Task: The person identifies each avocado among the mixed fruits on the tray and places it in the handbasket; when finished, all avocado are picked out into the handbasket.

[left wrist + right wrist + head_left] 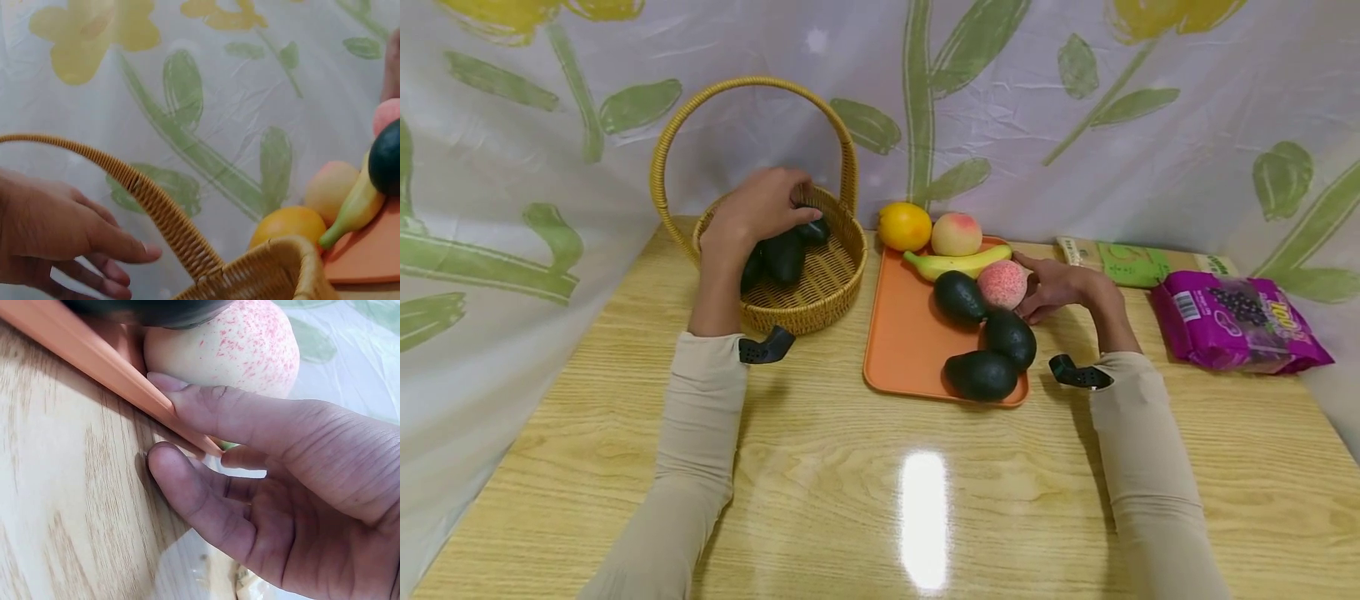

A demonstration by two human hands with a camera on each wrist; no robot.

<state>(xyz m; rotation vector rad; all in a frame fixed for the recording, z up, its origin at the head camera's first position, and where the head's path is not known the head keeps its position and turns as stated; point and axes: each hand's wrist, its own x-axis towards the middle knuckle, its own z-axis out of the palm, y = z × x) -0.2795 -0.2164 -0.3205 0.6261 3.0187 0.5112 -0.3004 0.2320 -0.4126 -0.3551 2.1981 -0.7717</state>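
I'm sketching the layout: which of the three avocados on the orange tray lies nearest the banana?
The rearmost avocado, beside the speckled peach, just in front of the banana; the other two lie nearer the front edge of the tray.

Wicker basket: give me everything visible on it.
The wicker basket is golden-tan, woven and round, with raised walls, a slatted-looking floor and one tall arched handle. It stands upright on the wood-look table, just left of the orange tray. At least three dark avocados lie inside. The left grip is over its opening, hiding part of the rim; whether they touch is unclear.
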